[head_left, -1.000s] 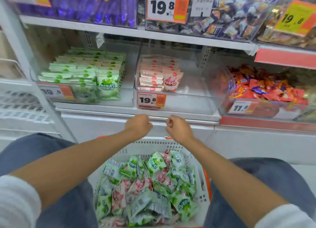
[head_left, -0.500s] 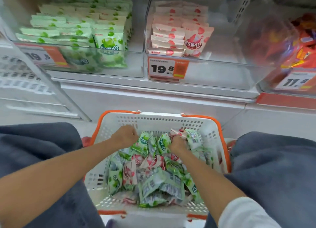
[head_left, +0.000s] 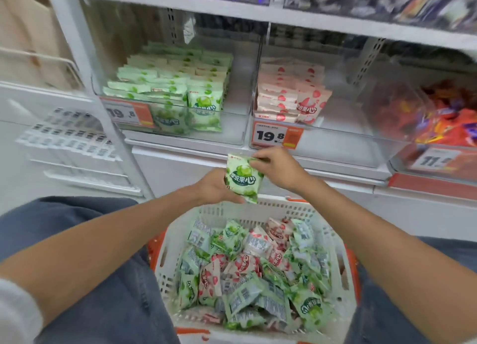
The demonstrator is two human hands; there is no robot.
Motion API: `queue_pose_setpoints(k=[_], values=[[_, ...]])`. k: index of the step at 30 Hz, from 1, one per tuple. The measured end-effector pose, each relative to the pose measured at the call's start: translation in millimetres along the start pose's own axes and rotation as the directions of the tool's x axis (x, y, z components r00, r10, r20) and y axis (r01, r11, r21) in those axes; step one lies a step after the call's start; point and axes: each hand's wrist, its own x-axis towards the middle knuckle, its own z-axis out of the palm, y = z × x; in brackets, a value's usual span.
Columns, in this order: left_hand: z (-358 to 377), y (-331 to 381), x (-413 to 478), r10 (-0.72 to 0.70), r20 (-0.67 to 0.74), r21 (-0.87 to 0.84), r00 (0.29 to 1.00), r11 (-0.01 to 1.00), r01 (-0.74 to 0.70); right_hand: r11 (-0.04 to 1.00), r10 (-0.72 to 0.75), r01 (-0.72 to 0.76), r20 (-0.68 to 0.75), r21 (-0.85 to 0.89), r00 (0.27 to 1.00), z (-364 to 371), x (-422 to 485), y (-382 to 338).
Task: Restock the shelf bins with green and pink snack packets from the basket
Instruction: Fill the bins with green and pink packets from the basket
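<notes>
**A:** What fills most of the view?

**B:** The shelf (head_left: 335, 168), on the far side. It carries two clear bins. The green bin (head_left: 238, 103) on the left is well stocked in rows. The pink bin (head_left: 348, 129) to its right has one short stack at its left end and bare floor beside that.

**A:** And nearer?

**B:** The white basket (head_left: 284, 209), on the near side, holding a loose heap (head_left: 247, 271) of green and pink packets.

**A:** Which one is in hand?

**B:** One green packet (head_left: 242, 178), upright above the basket's far rim and just below the shelf edge. The left hand (head_left: 214, 188) wraps round its lower half from behind. The right hand (head_left: 278, 168) pinches its top right corner.

**A:** How will it handle?

**B:** Light and soft, I'd judge — a puffy film pouch, slick and crinkly, with contents that could probably crush. Better to hold it by the flat faces or the sealed edge than to squeeze the middle. It could then go upright into the front row on the left — the green side.
</notes>
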Motion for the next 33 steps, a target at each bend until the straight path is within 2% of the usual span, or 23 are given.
queue_pose_setpoints(k=[4, 6, 8, 11, 14, 17, 21, 23, 26, 28, 30, 33], values=[[-40.7, 25.0, -1.4, 0.135, -0.166, 0.135, 0.977, 0.984, -0.113, 0.991, -0.109, 0.106, -0.035, -0.077, 0.993, -26.1, 14.4, -51.3], [-65.5, 39.5, -1.3, 0.203, -0.266, 0.178, 0.942, 0.971, -0.159, 0.984, -0.169, 0.161, -0.108, -0.079, 0.98, -38.0, 24.1, -74.7], [-90.8, 50.7, 0.4, 0.281, -0.405, 0.273, 0.87, 0.945, -0.178, 0.974, -0.223, 0.208, -0.242, -0.088, 0.944, -49.1, 37.5, -94.6], [-123.9, 54.8, 2.6, 0.358, -0.587, 0.406, 0.726, 0.906, -0.119, 0.968, -0.25, 0.216, -0.427, -0.127, 0.869, -62.6, 65.0, -115.8], [-147.6, 49.5, 10.2, 0.419, -0.677, 0.507, 0.605, 0.861, -0.03, 0.977, -0.191, 0.132, -0.402, -0.169, 0.895, -60.8, 98.9, -118.3], [-161.3, 36.3, 26.8, 0.425, -0.651, 0.6, 0.629, 0.796, 0.083, 0.966, -0.08, 0.01, -0.265, -0.258, 0.961, -44.7, 134.3, -108.3], [-163.7, 29.6, 36.2, 0.436, -0.613, 0.665, 0.658, 0.735, 0.133, 0.963, 0.022, -0.059, -0.143, -0.262, 0.99, -14.4, 163.9, -101.1], [-163.9, 29.5, 36.3, 0.425, -0.612, 0.664, 0.667, 0.734, 0.142, 0.967, 0.085, -0.12, -0.161, -0.225, 0.983, -4.1, 167.9, -98.2], [-165.9, 27.4, 36.7, 0.418, -0.6, 0.671, 0.682, 0.728, 0.144, 0.974, 0.196, -0.219, -0.273, -0.056, 0.942, 2.3, 172.3, -91.4], [-166.9, 26.0, 36.6, 0.416, -0.597, 0.669, 0.686, 0.73, 0.14, 0.95, 0.31, -0.309, -0.25, 0.046, 0.917, 0.7, 171.2, -90.8], [-166.6, 25.4, 36.1, 0.417, -0.592, 0.674, 0.69, 0.726, 0.139, 0.909, 0.414, -0.401, -0.134, 0.117, 0.9, -4.7, 168.8, -93.2], [-165.4, 25.7, 35.6, 0.419, -0.593, 0.68, 0.687, 0.718, 0.149, 0.871, 0.488, -0.491, 0.102, 0.007, 0.867, -8.0, 164.1, -97.1]])
